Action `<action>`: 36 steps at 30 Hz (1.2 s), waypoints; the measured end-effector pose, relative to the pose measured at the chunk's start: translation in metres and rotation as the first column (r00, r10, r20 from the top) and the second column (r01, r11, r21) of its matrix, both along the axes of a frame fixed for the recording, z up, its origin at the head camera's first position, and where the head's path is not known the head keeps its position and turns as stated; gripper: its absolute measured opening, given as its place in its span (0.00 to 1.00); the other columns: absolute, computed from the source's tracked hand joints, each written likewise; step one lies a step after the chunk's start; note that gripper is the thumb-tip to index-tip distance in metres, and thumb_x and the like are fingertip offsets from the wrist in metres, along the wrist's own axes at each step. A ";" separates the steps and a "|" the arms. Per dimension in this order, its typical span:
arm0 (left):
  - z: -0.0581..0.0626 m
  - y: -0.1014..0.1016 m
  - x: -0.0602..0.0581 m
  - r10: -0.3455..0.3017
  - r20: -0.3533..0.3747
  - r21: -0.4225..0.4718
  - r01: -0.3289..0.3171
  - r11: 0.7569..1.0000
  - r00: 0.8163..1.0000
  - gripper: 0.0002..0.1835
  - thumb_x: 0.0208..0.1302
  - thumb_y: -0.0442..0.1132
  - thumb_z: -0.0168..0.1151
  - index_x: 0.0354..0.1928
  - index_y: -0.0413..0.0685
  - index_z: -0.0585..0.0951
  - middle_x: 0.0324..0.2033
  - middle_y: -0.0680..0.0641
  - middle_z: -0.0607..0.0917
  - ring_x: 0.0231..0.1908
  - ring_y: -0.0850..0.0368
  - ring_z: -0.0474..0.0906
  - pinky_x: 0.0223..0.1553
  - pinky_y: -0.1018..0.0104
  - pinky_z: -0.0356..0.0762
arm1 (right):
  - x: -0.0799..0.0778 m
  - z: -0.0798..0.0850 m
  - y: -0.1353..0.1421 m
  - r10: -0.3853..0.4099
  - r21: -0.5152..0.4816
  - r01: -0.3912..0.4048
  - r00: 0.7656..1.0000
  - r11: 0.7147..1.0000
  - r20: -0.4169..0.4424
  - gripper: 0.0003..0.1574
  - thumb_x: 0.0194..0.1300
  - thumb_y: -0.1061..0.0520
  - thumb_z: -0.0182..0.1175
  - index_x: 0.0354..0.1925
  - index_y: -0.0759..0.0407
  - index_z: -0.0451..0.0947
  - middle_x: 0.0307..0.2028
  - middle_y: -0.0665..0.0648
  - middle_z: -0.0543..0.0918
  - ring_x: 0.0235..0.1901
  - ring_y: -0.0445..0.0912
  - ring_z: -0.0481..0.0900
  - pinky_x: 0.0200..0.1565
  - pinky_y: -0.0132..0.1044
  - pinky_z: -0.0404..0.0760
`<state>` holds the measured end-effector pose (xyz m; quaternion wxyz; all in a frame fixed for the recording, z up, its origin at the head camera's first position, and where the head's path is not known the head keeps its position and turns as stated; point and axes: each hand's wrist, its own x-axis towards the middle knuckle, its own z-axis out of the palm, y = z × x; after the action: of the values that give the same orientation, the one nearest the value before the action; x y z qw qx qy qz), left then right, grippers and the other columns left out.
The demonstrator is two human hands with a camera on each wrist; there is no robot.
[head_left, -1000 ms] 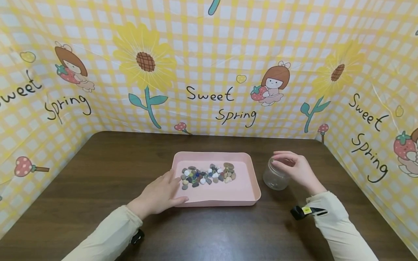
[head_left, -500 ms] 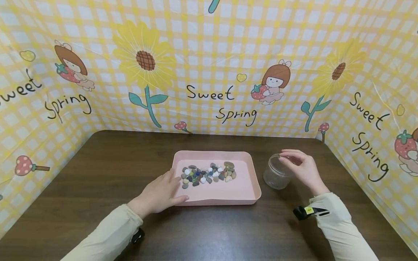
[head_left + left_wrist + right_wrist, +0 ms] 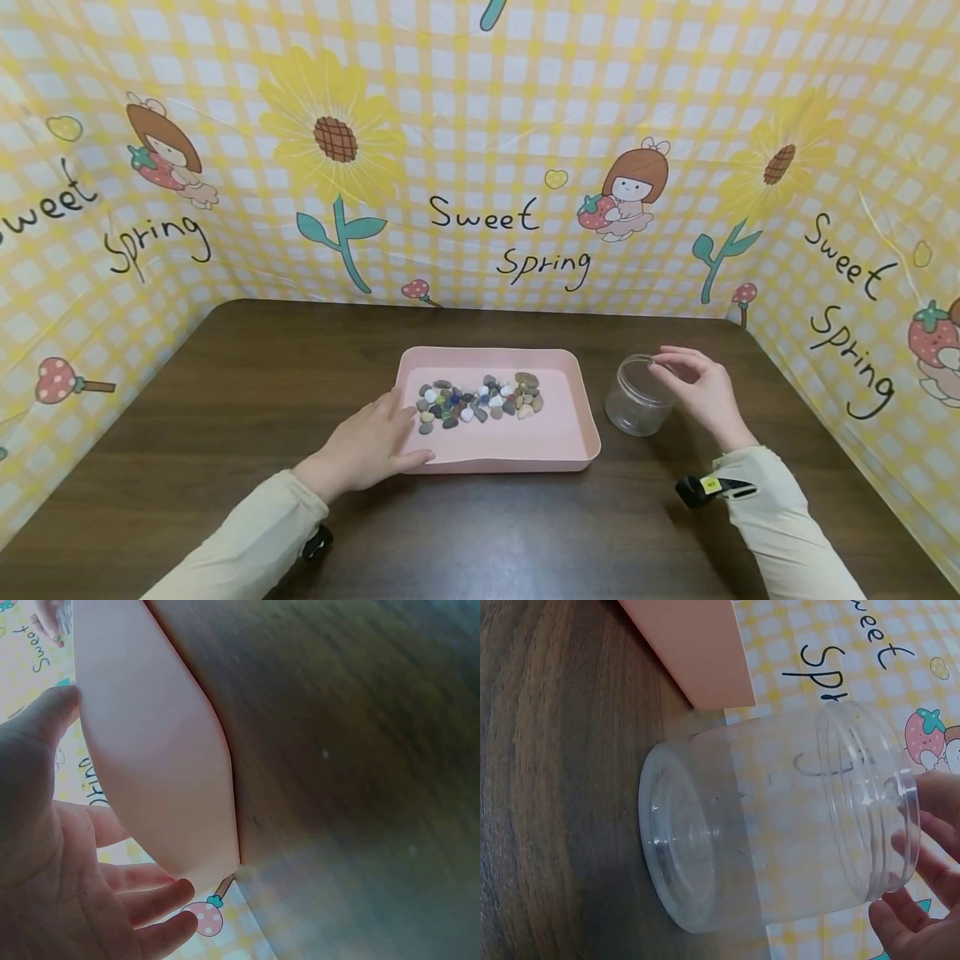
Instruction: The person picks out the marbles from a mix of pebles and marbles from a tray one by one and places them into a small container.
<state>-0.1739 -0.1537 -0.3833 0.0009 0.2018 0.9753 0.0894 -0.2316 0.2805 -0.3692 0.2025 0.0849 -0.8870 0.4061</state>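
Note:
A pink tray (image 3: 495, 443) lies on the table with pebbles and glass beads (image 3: 480, 403) spread across its middle. My left hand (image 3: 363, 442) rests on the tray's left edge, thumb over the near rim and fingers loosely extended. In the left wrist view the tray's side wall (image 3: 157, 735) runs past those fingers. Right of the tray stands a clear jar (image 3: 637, 408), upright and lidless. My right hand (image 3: 701, 392) is at its mouth, thumb and fingertips brought together on what looks like a small glass bead, mostly hidden. The right wrist view shows the jar (image 3: 757, 832) with nothing inside.
The dark wooden table (image 3: 495, 542) carries the tray and jar. A yellow checked cloth (image 3: 487, 125) with printed sunflowers stands as a wall behind and along both sides. The jar is close beside the tray's right end.
My right hand has shifted a little to the right across the jar's mouth, fingertips still together. The left hand, tray and stones stay where they were.

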 end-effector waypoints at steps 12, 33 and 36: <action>-0.001 -0.001 -0.001 -0.002 -0.004 0.004 0.002 1.000 1.000 0.40 0.57 0.66 0.54 0.58 0.38 0.73 0.64 0.27 0.64 0.60 0.33 0.68 0.58 0.43 0.69 | -0.001 -0.003 0.003 -0.002 0.008 0.001 0.997 1.000 0.077 0.16 0.60 0.56 0.63 0.41 0.68 0.82 0.50 0.69 0.80 0.36 0.13 0.66 0.40 0.09 0.66; 0.000 0.000 0.000 -0.009 -0.007 0.012 0.009 1.000 1.000 0.39 0.57 0.65 0.55 0.57 0.38 0.73 0.63 0.27 0.65 0.59 0.33 0.69 0.57 0.43 0.70 | -0.003 0.000 0.003 -0.068 0.059 0.061 0.989 0.996 0.129 0.17 0.60 0.56 0.62 0.42 0.68 0.81 0.48 0.68 0.82 0.33 0.14 0.65 0.37 0.11 0.66; 0.000 0.000 0.001 -0.010 -0.010 0.012 0.010 1.000 1.000 0.39 0.57 0.65 0.54 0.57 0.38 0.73 0.63 0.27 0.65 0.59 0.33 0.69 0.58 0.43 0.69 | -0.003 0.001 0.003 -0.069 0.057 0.062 0.988 0.996 0.136 0.17 0.60 0.57 0.62 0.43 0.68 0.81 0.47 0.69 0.82 0.32 0.14 0.65 0.36 0.11 0.67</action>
<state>-0.1733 -0.1541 -0.3834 -0.0044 0.2070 0.9738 0.0942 -0.2343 0.2836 -0.3686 0.1517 0.0329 -0.9115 0.3808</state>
